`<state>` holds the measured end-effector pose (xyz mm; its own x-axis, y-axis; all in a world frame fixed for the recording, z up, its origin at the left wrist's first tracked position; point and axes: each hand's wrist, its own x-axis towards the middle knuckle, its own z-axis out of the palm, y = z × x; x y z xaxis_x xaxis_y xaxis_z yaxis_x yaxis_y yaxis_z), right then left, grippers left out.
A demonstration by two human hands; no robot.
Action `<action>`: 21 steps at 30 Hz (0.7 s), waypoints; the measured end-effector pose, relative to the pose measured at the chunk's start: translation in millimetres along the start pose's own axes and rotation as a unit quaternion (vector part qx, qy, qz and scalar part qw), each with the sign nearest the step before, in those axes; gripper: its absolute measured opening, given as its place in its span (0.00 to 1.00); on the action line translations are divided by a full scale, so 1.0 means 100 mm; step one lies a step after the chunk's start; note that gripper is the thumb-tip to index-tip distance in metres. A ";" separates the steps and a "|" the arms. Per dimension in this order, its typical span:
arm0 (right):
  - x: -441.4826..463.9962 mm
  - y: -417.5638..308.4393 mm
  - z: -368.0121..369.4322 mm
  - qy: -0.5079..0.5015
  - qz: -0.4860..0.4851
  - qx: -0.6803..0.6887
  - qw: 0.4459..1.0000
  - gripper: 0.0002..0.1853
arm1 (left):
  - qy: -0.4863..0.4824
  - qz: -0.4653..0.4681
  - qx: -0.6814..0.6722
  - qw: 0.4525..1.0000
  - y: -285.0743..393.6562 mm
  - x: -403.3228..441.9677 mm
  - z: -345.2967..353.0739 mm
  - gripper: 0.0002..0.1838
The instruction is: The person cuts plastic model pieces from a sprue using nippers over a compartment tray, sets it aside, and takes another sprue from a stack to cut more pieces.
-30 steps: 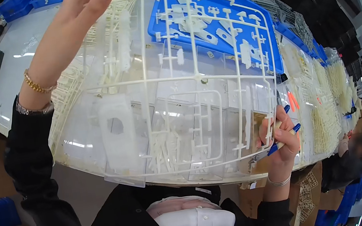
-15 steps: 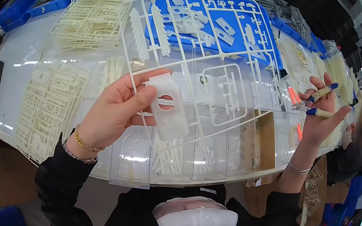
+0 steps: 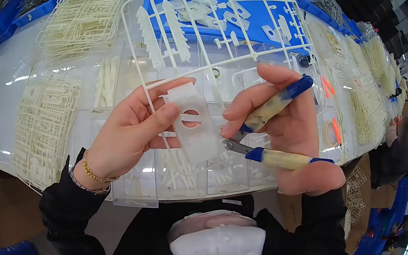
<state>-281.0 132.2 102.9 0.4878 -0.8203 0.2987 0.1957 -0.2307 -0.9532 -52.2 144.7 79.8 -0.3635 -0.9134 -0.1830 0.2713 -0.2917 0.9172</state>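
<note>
My left hand (image 3: 134,122) pinches a flat white plastic panel (image 3: 200,146) with a round hole, thumb on its face. This panel belongs to a large white sprue frame (image 3: 254,56), held raised above the table, with long serrated strips and several small parts on its runners. Across my right hand (image 3: 292,127) lie nippers (image 3: 275,107) with cream and blue handles, held with the handles spread. The metal jaws point left at the panel's right edge; whether they touch it, I cannot tell.
Stacks of sprue frames (image 3: 47,128) lie at the left, with more at the back. A blue tray (image 3: 254,39) with loose white parts sits behind the frame. Clear bins (image 3: 136,189) of small pieces line the front edge. Another person (image 3: 404,146) is at far right.
My right hand has brought the nippers left, from the table's right side to the panel's right edge. My left hand still holds the panel and frame in nearly the same place.
</note>
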 end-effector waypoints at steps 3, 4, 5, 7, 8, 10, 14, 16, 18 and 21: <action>-0.01 0.03 0.09 0.044 -0.017 -0.061 0.997 0.74 | -0.007 0.000 -0.006 1.000 0.00 0.03 0.03 0.24; -0.02 0.03 0.11 0.056 -0.024 -0.071 0.996 0.75 | -0.007 0.000 -0.009 1.000 0.00 0.04 0.04 0.24; -0.04 0.06 0.10 0.056 -0.042 -0.056 0.996 0.74 | -0.007 0.001 -0.012 1.000 0.00 0.04 0.05 0.24; -0.04 0.12 0.10 0.051 -0.096 -0.030 0.994 0.71 | -0.002 -0.008 -0.015 1.000 0.00 0.05 0.06 0.25; -0.04 0.14 0.11 0.046 -0.132 -0.019 0.990 0.67 | 0.001 -0.013 -0.017 1.000 0.00 0.05 0.07 0.25; -0.03 0.22 0.06 0.006 -0.214 -0.007 0.977 0.60 | -0.001 -0.011 -0.019 1.000 0.00 0.06 0.07 0.27; -0.02 0.36 -0.14 -0.106 -0.310 0.046 0.944 0.46 | -0.029 0.027 -0.006 0.999 -0.05 0.07 0.06 0.30; 0.03 0.33 -0.20 -0.121 -0.305 0.010 0.944 0.48 | -0.021 0.049 0.025 0.998 -0.04 0.06 0.05 0.30; 0.02 0.16 -0.16 -0.063 -0.265 0.008 0.962 0.50 | -0.021 0.085 0.059 0.994 0.03 0.04 0.02 0.29; 0.09 -0.12 -0.17 0.008 -0.220 0.040 0.975 0.61 | -0.025 0.160 0.148 0.976 0.20 0.01 -0.12 0.25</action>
<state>-293.5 118.9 115.7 0.3283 -0.6602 0.6755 0.4486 -0.5204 -0.7266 -36.3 134.1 93.3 -0.3477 -0.9271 0.1400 0.1113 0.1074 0.9880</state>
